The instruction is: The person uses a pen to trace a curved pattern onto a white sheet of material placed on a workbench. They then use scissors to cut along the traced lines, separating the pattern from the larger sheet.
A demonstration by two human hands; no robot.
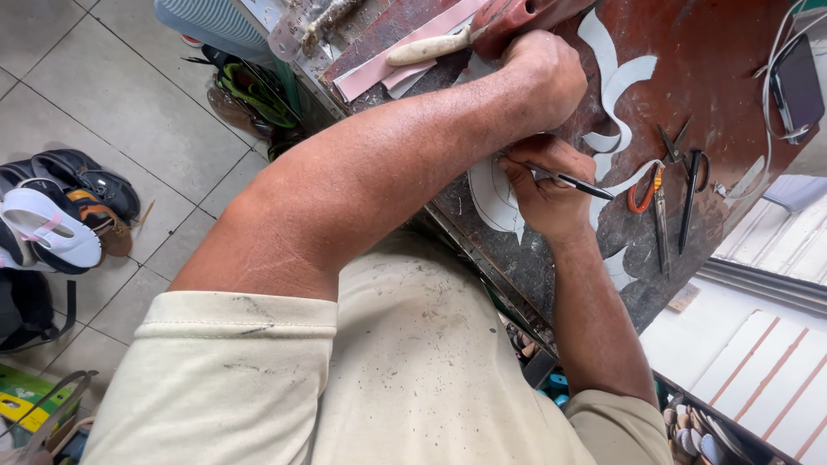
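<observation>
My left hand [543, 77] is closed into a fist and presses down on the dark red, scuffed workbench [715, 52], on the edge of a pale grey sheet. My right hand [541, 191] grips a black pen [575, 182] whose tip points right over the bench. Under both hands lies a pale oval cut-out [489, 194] with curved lines drawn on it, partly hidden by my left forearm. Curved pale offcuts [613, 82] lie just beyond the hands.
Orange-handled scissors [652, 202] and black scissors [689, 176] lie right of my right hand. A pale-handled knife [426, 48] and pink strips [383, 67] sit at the bench's far side. A phone [797, 82] with a white cable rests at the right. Shoes [65, 215] lie on the tiled floor.
</observation>
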